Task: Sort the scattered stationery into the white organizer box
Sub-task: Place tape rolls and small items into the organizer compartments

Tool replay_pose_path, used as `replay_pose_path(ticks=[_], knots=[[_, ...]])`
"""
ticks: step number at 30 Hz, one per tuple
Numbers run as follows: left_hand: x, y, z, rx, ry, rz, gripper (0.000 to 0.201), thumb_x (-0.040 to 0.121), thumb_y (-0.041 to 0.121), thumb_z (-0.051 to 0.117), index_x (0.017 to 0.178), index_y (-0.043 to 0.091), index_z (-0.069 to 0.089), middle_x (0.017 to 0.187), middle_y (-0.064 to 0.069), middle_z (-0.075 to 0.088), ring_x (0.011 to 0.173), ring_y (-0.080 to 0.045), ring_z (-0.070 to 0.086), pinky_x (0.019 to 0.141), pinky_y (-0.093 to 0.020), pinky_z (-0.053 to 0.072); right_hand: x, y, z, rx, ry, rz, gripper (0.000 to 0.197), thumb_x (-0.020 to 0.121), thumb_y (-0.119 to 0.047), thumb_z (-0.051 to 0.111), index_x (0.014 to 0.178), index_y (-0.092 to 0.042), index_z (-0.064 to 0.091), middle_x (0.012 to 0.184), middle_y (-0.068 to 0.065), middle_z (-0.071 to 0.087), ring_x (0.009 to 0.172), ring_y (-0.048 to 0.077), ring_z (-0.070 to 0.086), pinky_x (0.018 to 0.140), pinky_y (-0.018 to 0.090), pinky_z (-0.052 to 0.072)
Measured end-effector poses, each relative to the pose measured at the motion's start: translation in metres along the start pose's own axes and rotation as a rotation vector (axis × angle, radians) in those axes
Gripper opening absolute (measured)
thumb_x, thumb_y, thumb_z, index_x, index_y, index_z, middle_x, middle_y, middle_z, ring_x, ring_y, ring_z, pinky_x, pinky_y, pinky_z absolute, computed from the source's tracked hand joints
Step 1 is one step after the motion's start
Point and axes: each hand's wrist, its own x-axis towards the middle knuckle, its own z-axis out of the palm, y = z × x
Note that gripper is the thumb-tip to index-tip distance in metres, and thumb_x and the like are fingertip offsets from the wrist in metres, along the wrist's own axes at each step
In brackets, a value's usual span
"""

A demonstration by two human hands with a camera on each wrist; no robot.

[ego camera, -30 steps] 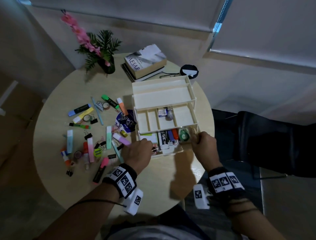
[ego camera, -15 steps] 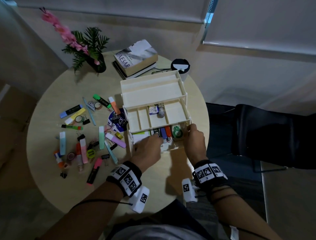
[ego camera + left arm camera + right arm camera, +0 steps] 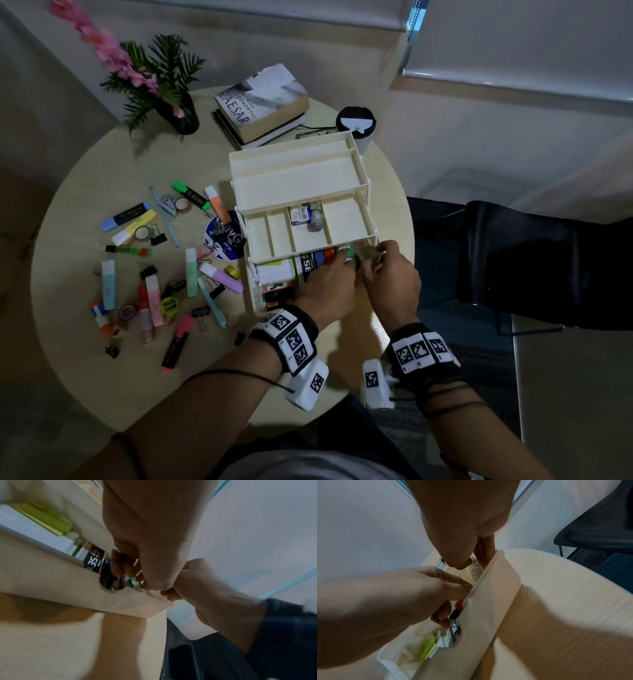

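Both hands reach into the organizer box (image 3: 301,178), left hand (image 3: 329,284) curling its fingers (image 3: 120,566) among stored items, probably making room. Right hand (image 3: 390,277) pinches a clear green-trimmed thing (image 3: 133,582) (identity unclear) beside them.

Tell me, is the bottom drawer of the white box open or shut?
Open: the bottom drawer sticks out, its contents showing.
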Motion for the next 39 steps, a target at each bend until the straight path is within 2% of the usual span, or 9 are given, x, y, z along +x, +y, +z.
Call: replay_pose_path(ticks=[5,11,15,18,22,25,28,34,39], knots=[[0.002,0.001,-0.007,-0.143,0.145,-0.067,0.034,0.101,0.032,0.062,0.130,0.014,0.057,0.122,-0.008,0.066,0.107,-0.032,0.068,0.080,-0.042,0.055,0.004,0.011,-0.026,0.269,0.087,0.111,0.004,0.093,-0.021,0.064,0.096,-0.020,0.064,0.076,-0.003,0.069,0.066,0.015,0.063,0.059,0.031,0.050],[0.003,-0.010,-0.017,-0.534,0.002,-0.072,0.056,0.095,0.032,0.075,0.145,0.019,0.053,0.128,-0.004,0.068,0.107,-0.021,0.068,0.084,-0.031,0.051,0.015,0.024,-0.050,0.566,0.018,0.117,0.016,0.096,-0.005,0.056,0.093,-0.016,0.068,0.077,-0.005,0.072,0.066,0.001,0.065,0.060,0.018,0.049],[0.001,-0.010,-0.023,-0.730,-0.118,0.004,0.023,0.101,0.024,0.068,0.123,0.018,0.071,0.105,0.006,0.075,0.091,-0.004,0.071,0.083,-0.025,0.058,0.024,0.030,-0.045,0.614,-0.071,0.092,0.015,0.102,-0.012,0.060,0.105,-0.017,0.074,0.084,0.000,0.077,0.076,0.010,0.072,0.069,0.031,0.059],[-0.002,-0.005,-0.019,-0.848,-0.124,-0.117,0.015,0.103,0.010,0.062,0.104,0.008,0.077,0.083,0.003,0.075,0.072,-0.007,0.070,0.067,-0.020,0.054,0.018,0.022,-0.042,0.721,-0.105,0.145,0.020,0.101,-0.023,0.070,0.119,-0.015,0.070,0.084,0.004,0.078,0.077,0.013,0.074,0.069,0.030,0.060],[-0.007,0.006,-0.013,-0.946,-0.095,-0.312,0.020,0.100,0.011,0.063,0.085,0.008,0.075,0.079,-0.009,0.077,0.067,-0.012,0.070,0.062,-0.028,0.056,-0.005,0.014,-0.031,0.799,-0.252,0.283,0.033,0.098,-0.021,0.074,0.128,-0.012,0.066,0.095,0.009,0.080,0.088,0.023,0.077,0.074,0.030,0.060],[-0.006,0.009,-0.008,-0.807,-0.046,-0.312,0.022,0.096,0.016,0.067,0.077,0.010,0.075,0.076,-0.008,0.077,0.068,-0.017,0.072,0.064,-0.034,0.059,-0.005,0.015,-0.025,0.815,-0.380,0.372,0.028,0.099,-0.012,0.068,0.126,-0.012,0.069,0.101,0.011,0.080,0.092,0.026,0.076,0.079,0.034,0.060],[-0.006,0.008,-0.006,-0.398,0.069,-0.210,0.014,0.094,0.023,0.066,0.086,0.019,0.076,0.085,0.002,0.075,0.082,-0.018,0.069,0.067,-0.034,0.055,0.003,0.012,-0.017,0.804,-0.424,0.432,0.018,0.098,-0.006,0.064,0.111,-0.008,0.077,0.090,0.012,0.080,0.077,0.023,0.072,0.067,0.031,0.056],[0.002,-0.004,0.003,0.127,-0.033,-0.008,0.036,0.098,0.029,0.052,0.132,0.017,0.059,0.145,-0.004,0.043,0.126,-0.037,0.041,0.099,-0.052,0.042,0.018,0.012,0.016,0.591,-0.110,0.430,0.019,0.092,-0.028,0.078,0.079,-0.015,0.079,0.068,0.003,0.077,0.067,0.022,0.076,0.063,0.035,0.061],[0.008,-0.003,0.001,0.114,-0.121,0.023,0.067,0.096,0.037,0.047,0.158,0.018,0.031,0.156,-0.002,0.034,0.132,-0.034,0.031,0.115,-0.054,0.028,0.016,-0.006,0.027,0.480,-0.010,0.396,0.024,0.101,-0.030,0.066,0.088,-0.013,0.077,0.075,-0.002,0.073,0.071,0.013,0.068,0.057,0.024,0.046]])
